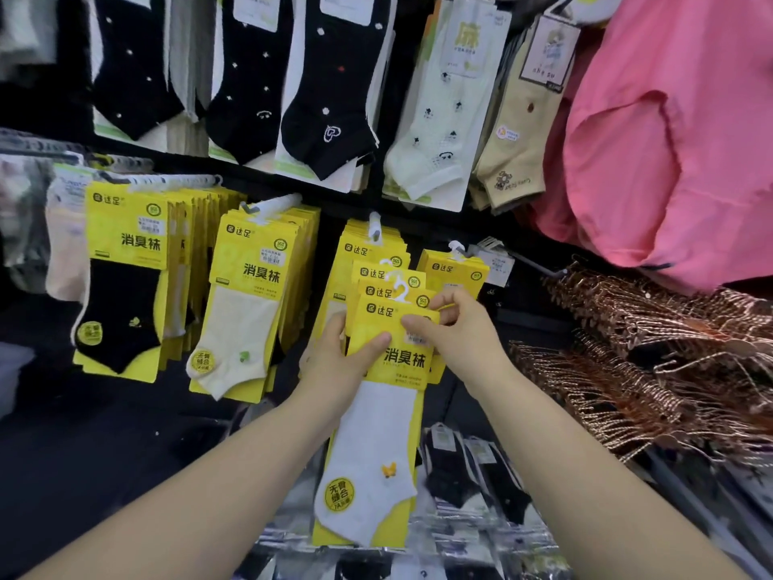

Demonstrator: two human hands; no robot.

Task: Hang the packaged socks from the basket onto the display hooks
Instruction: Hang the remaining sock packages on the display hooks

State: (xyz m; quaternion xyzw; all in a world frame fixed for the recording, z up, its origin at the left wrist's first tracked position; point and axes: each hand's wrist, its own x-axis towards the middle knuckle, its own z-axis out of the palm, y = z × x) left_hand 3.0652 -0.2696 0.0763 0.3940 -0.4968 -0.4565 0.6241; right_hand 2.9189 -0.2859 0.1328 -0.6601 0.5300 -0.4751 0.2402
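holding the fanned sock packs (389,370) just below the display hook (373,230), the left hand (343,353) grips their left edge and the right hand (456,328) pinches the top corner. best to separate one pack, then slide its white hanger (400,291) over the hook tip.

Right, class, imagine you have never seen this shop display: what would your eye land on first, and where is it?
First, the fan of bright yellow sock packs at the centre, gripped from the left by the left hand and pinched near the top by the right hand. Next, the big pink garment filling the upper right, with a heap of copper-coloured wire hangers below it.
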